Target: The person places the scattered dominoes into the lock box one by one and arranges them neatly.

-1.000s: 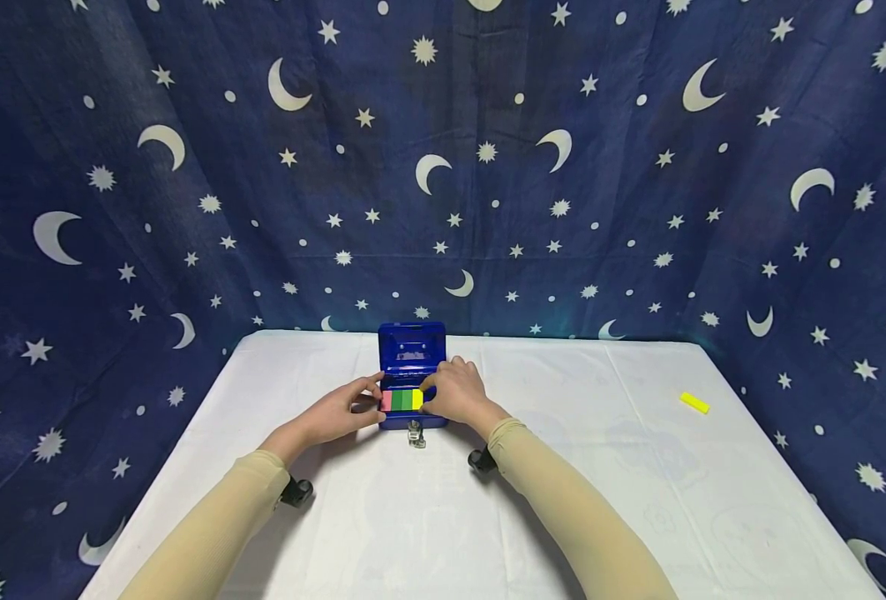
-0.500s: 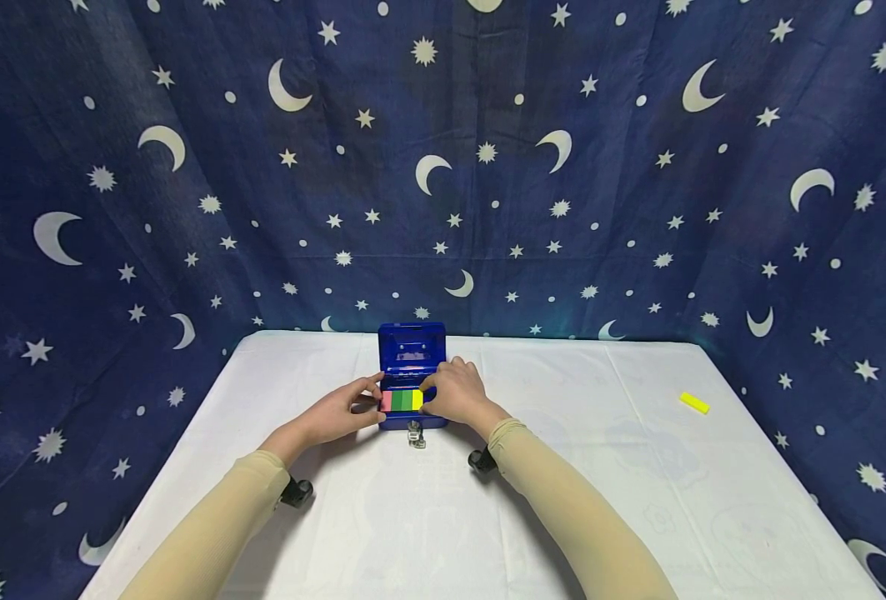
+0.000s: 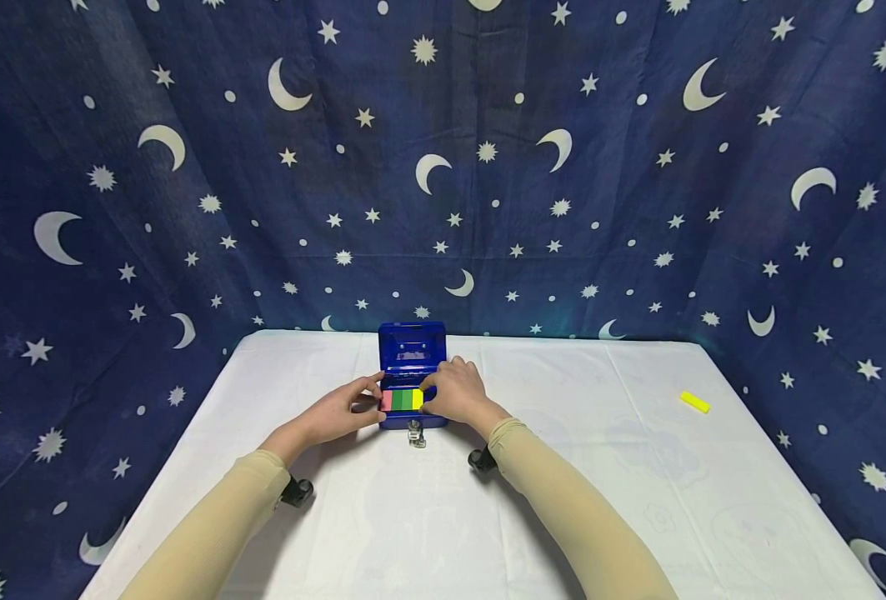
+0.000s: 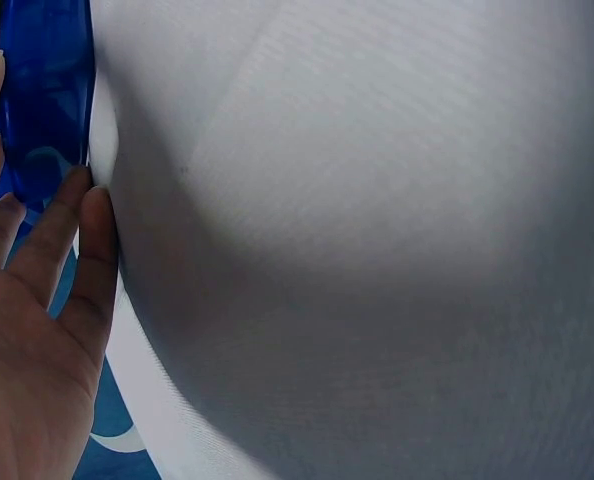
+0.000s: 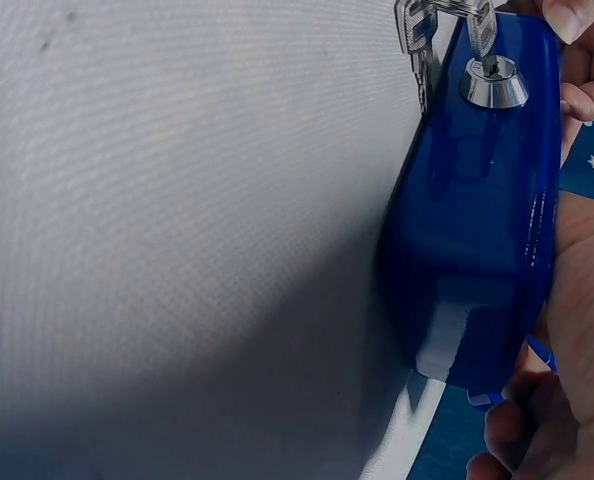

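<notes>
A blue cash box (image 3: 412,422) stands with its lid (image 3: 412,343) raised. Inside lies a row of coloured blocks: a pink block (image 3: 387,401), green blocks (image 3: 401,400) and a yellow block (image 3: 417,400) at the right end. My left hand (image 3: 341,411) holds the box's left end, thumb near the front corner, other fingers against the side wall. From the right, my right hand (image 3: 459,392) reaches over the rim, index finger and thumb pinching the yellow block's ends. In the right wrist view the lock (image 5: 493,84) holds a key, with more keys (image 5: 417,40) hanging from it.
A loose yellow block (image 3: 694,402) lies far to the right on the white tablecloth (image 3: 427,517). Behind and beside the table hangs a dark blue curtain (image 3: 503,200) with moons and stars. Black wrist cameras sit beneath both forearms, close over the cloth.
</notes>
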### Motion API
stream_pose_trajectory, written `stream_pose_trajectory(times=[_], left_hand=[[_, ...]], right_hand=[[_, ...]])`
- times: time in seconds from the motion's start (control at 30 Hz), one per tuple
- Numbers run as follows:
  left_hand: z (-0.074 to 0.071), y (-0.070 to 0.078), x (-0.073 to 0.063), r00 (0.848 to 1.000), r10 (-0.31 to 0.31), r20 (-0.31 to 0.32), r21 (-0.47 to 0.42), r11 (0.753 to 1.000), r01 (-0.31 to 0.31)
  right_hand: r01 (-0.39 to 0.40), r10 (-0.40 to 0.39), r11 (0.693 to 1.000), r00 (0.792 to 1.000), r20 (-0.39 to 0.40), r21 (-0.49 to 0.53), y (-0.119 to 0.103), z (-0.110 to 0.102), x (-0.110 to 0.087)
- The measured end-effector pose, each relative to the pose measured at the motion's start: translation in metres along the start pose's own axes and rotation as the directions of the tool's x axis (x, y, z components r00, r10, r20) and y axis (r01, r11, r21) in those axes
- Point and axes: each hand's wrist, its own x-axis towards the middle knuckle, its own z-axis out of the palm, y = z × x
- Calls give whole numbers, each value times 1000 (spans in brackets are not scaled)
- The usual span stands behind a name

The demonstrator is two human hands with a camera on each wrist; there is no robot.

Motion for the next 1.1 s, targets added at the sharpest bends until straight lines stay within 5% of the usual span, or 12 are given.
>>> stream_pose_trajectory(times=[0.57, 1.1], left_hand=[[1, -2, 0, 1000, 9, -6, -6, 1000, -9], [1, -2, 1, 1000, 3, -23, 28, 1000, -3]], right_hand=[[-6, 5, 998, 1000, 10, 59, 4, -5, -1], [2, 26, 965, 994, -104, 261, 22, -37, -14]])
